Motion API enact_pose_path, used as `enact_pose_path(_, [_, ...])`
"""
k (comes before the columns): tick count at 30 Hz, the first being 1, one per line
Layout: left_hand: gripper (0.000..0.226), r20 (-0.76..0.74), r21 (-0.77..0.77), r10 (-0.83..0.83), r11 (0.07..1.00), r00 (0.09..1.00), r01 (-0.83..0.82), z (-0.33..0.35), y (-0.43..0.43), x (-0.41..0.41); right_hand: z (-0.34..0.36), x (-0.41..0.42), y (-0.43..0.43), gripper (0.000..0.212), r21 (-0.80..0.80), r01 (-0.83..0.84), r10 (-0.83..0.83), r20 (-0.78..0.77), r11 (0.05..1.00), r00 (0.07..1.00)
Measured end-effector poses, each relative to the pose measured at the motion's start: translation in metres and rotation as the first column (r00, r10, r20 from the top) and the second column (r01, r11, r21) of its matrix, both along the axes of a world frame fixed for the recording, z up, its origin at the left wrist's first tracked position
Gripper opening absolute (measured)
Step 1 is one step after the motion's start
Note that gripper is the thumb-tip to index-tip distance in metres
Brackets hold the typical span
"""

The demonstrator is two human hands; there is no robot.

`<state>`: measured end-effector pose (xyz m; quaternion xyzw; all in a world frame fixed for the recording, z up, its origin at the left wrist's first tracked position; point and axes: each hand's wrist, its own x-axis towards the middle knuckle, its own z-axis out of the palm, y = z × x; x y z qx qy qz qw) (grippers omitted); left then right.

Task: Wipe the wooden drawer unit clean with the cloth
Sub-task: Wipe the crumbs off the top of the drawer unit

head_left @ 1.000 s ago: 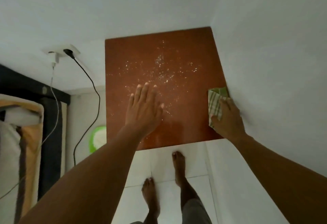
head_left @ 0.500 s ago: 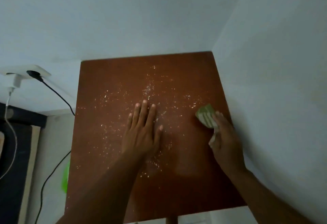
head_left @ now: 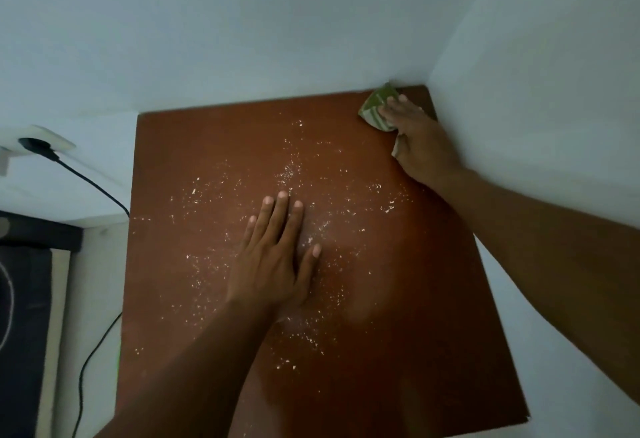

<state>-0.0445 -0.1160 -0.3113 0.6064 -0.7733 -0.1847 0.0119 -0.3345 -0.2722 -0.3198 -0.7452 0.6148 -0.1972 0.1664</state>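
The reddish-brown top of the wooden drawer unit (head_left: 194,167) fills the middle of the view, tucked into a white wall corner. White crumbs and dust are scattered over its centre. My left hand (head_left: 273,261) lies flat on the top near the middle, fingers straight and spread a little. My right hand (head_left: 419,140) presses a green-and-white striped cloth (head_left: 375,107) onto the far right corner of the top, right against both walls. Most of the cloth is under my palm and fingers.
White walls (head_left: 519,91) close the unit in at the back and right. A wall socket with a black plug (head_left: 34,145) sits at the left, its cable (head_left: 93,344) hanging down beside the unit. Dark furniture (head_left: 24,299) stands at the far left.
My right hand has slid the cloth from the right edge near the front up to the far right corner. My left hand stays flat at the centre. The view has moved closer.
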Motion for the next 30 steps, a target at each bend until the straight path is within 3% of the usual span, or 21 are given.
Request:
enact_pose_path(4, [0.073,-0.028,0.031,0.0,1.0,1.0,0.0,0.005,-0.001,0.003,0.006,0.01,0.055,0.064,0.018,-0.057,0.056,0.038,0.998,0.998])
enact_pose_path(10, [0.072,-0.055,0.093,-0.028,0.995,0.998,0.033,0.017,-0.003,0.004,0.01,0.029,0.216,0.054,0.043,-0.119,0.117,0.041,0.992,0.992])
enact_pose_path(16, [0.073,0.066,0.143,-0.137,0.982,0.988,0.126,0.027,-0.003,0.009,0.002,0.046,0.357,0.058,0.012,-0.156,0.156,0.02,0.988,0.988])
enact_pose_path(21, [0.075,0.085,0.154,-0.168,0.976,0.982,0.154,0.033,0.031,0.023,0.022,0.074,0.441,0.059,0.011,-0.251,0.251,0.006,0.968,0.968])
enact_pose_path(25, [0.073,0.074,0.191,-0.203,0.964,0.976,0.186,0.035,0.051,0.043,0.058,0.078,0.415,0.065,0.027,-0.122,0.118,0.117,0.992,0.986])
enact_pose_path(28, [0.074,0.073,0.203,-0.211,0.96,0.975,0.192,0.03,0.048,0.046,0.076,0.074,0.315,0.053,-0.046,0.089,-0.08,0.163,0.995,0.983])
enact_pose_path(30, [0.076,0.1,0.207,-0.22,0.959,0.97,0.196,0.024,0.048,0.045,0.077,0.074,0.235,0.064,-0.029,0.177,-0.171,0.143,0.984,0.975])
